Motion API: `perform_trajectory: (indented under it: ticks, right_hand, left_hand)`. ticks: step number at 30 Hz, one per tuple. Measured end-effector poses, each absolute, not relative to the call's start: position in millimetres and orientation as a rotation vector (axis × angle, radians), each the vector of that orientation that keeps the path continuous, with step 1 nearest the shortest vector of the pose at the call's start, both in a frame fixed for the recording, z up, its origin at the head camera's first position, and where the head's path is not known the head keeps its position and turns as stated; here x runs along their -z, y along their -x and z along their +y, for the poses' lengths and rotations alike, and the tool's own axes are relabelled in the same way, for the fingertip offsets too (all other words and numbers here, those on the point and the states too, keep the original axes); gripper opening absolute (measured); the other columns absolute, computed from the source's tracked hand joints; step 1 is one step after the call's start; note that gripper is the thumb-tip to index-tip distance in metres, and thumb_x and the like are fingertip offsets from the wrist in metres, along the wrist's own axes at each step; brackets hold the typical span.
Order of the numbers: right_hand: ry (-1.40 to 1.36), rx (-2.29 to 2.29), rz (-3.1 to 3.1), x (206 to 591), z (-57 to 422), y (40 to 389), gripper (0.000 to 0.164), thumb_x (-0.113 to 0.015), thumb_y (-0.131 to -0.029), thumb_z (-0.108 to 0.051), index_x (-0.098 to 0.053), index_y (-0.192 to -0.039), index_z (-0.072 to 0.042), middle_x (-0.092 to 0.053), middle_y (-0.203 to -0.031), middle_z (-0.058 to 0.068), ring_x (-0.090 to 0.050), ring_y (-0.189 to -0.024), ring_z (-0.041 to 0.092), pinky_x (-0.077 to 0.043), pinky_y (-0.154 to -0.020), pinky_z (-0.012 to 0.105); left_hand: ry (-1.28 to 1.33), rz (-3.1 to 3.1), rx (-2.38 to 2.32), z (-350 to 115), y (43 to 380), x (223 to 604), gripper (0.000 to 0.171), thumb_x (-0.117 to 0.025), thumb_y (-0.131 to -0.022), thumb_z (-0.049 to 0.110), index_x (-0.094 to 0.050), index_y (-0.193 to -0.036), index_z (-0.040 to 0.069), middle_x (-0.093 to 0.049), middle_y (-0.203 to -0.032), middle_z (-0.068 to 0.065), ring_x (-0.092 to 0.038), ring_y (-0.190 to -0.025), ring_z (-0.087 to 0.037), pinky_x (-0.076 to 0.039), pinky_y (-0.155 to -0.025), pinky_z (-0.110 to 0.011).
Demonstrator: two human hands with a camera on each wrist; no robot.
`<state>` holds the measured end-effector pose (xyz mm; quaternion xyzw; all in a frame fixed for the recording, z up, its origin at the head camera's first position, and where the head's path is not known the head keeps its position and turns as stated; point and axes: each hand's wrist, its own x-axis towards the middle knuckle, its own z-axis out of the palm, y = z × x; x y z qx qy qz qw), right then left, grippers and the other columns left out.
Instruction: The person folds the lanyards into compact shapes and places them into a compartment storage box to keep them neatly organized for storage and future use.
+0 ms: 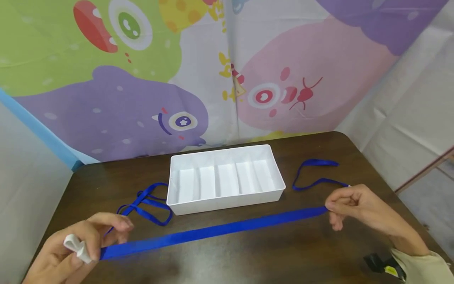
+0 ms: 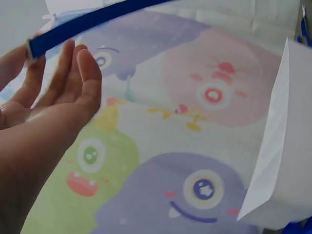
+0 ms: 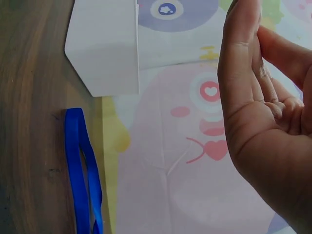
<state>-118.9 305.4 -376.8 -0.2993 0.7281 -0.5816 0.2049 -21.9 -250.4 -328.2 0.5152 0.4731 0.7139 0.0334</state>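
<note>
A flat blue ribbon (image 1: 213,232) stretches nearly straight between my two hands above the table. My left hand (image 1: 86,234) pinches its left end between thumb and index finger. A small white folded piece (image 1: 78,248) sticks out at that same pinch; I cannot tell its kind. With thumb and index finger, my right hand (image 1: 365,211) pinches the ribbon's other end. The left wrist view shows the ribbon (image 2: 97,17) rising from the fingers to the upper right. In the right wrist view the hand (image 3: 258,107) appears at the right, its fingertips cut off by the frame edge.
Behind the ribbon stands a white ridged tray (image 1: 225,203) on the dark wooden table (image 1: 227,260). Loops of narrow blue ribbon (image 1: 145,203) lie left of it. Another blue length (image 1: 298,177) curves at its right. A cartoon-printed cloth (image 1: 198,98) hangs behind the table.
</note>
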Motion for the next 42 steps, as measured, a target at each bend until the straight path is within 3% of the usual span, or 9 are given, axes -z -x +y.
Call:
perform_trajectory:
  ticks: [2, 4, 10, 19, 23, 29, 34, 38, 42]
  right_hand:
    - [0.83, 1.629, 2.043, 376.8, 303.3, 118.7, 0.018, -0.049, -0.099, 0.011, -0.066, -0.1, 0.005, -0.07, -0.076, 0.013, -0.069, -0.063, 0.027, -0.058, -0.058, 0.043]
    - [0.816, 1.629, 2.063, 377.2, 301.8, 118.5, 0.018, -0.05, -0.099, 0.01, -0.067, -0.099, 0.004, -0.07, -0.075, 0.013, -0.069, -0.063, 0.027, -0.058, -0.058, 0.043]
    - [0.794, 1.631, 2.098, 376.6, 300.7, 116.7, 0.017, -0.052, -0.098, 0.008, -0.069, -0.099, 0.003, -0.071, -0.077, 0.014, -0.069, -0.064, 0.028, -0.058, -0.058, 0.044]
    - [0.827, 1.649, 2.1, 371.9, 294.0, 114.2, 0.016, -0.052, -0.098, 0.009, -0.067, -0.103, 0.007, -0.07, -0.08, 0.018, -0.07, -0.067, 0.029, -0.058, -0.06, 0.045]
    - [0.799, 1.617, 2.158, 370.9, 293.7, 114.9, 0.016, -0.053, -0.099, 0.005, -0.068, -0.101, 0.003, -0.07, -0.079, 0.016, -0.069, -0.066, 0.028, -0.058, -0.059, 0.045]
    - [0.847, 1.558, 2.147, 375.4, 288.7, 116.8, 0.016, -0.052, -0.101, 0.003, -0.066, -0.099, -0.002, -0.068, -0.074, 0.009, -0.067, -0.064, 0.024, -0.058, -0.06, 0.04]
    - [0.903, 1.573, 2.022, 381.9, 281.0, 116.4, 0.017, -0.047, -0.102, 0.006, -0.061, -0.099, -0.002, -0.067, -0.076, 0.013, -0.066, -0.065, 0.026, -0.058, -0.061, 0.039]
    - [0.9, 1.563, 1.97, 388.0, 273.8, 114.2, 0.017, -0.044, -0.102, 0.007, -0.058, -0.099, -0.001, -0.068, -0.077, 0.015, -0.065, -0.065, 0.03, -0.057, -0.061, 0.04]
    - [0.919, 1.559, 1.967, 389.3, 266.6, 111.7, 0.018, -0.043, -0.103, 0.006, -0.058, -0.1, -0.002, -0.067, -0.077, 0.015, -0.065, -0.064, 0.029, -0.057, -0.059, 0.04]
  left_hand:
    - [-1.544, 1.395, -2.227, -249.4, 21.4, 329.5, 0.029, -0.021, -0.102, -0.007, -0.045, -0.115, -0.014, -0.05, -0.139, -0.028, -0.044, -0.132, -0.038, -0.038, -0.106, -0.038]
    - [-1.536, 1.377, -2.242, -246.9, 21.6, 328.1, 0.03, -0.017, -0.101, -0.008, -0.043, -0.115, -0.016, -0.056, -0.13, -0.029, -0.048, -0.129, -0.04, -0.04, -0.106, -0.041]
    - [-1.406, 1.655, -2.289, -249.3, 25.3, 331.3, 0.03, -0.024, -0.097, -0.021, -0.05, -0.112, -0.021, -0.064, -0.105, -0.026, -0.063, -0.107, -0.039, -0.051, -0.096, -0.039]
    - [-1.178, 1.971, -2.251, -260.6, 24.4, 343.7, 0.034, -0.032, -0.09, -0.031, -0.057, -0.109, -0.019, -0.068, -0.099, -0.024, -0.069, -0.094, -0.03, -0.056, -0.082, -0.032]
    - [-1.189, 1.849, -2.354, -258.2, 24.4, 342.6, 0.032, -0.028, -0.094, -0.027, -0.056, -0.108, -0.02, -0.067, -0.099, -0.024, -0.068, -0.095, -0.032, -0.054, -0.082, -0.031]
    - [-1.391, 1.284, -2.635, -244.4, 29.5, 338.5, 0.03, -0.024, -0.103, -0.013, -0.048, -0.117, -0.026, -0.061, -0.112, -0.032, -0.06, -0.11, -0.043, -0.046, -0.102, -0.041]
    - [-1.393, 1.023, -2.763, -239.4, 31.9, 334.9, 0.035, -0.02, -0.105, -0.006, -0.043, -0.121, -0.026, -0.057, -0.117, -0.036, -0.054, -0.118, -0.046, -0.039, -0.108, -0.044]
    - [-1.361, 0.971, -2.777, -237.8, 32.6, 329.5, 0.036, -0.017, -0.106, -0.002, -0.043, -0.122, -0.023, -0.057, -0.119, -0.036, -0.052, -0.12, -0.046, -0.038, -0.108, -0.044]
    - [-1.391, 1.133, -2.759, -232.4, 34.0, 322.2, 0.031, -0.021, -0.105, -0.006, -0.044, -0.117, -0.024, -0.059, -0.107, -0.036, -0.058, -0.106, -0.045, -0.045, -0.098, -0.044]
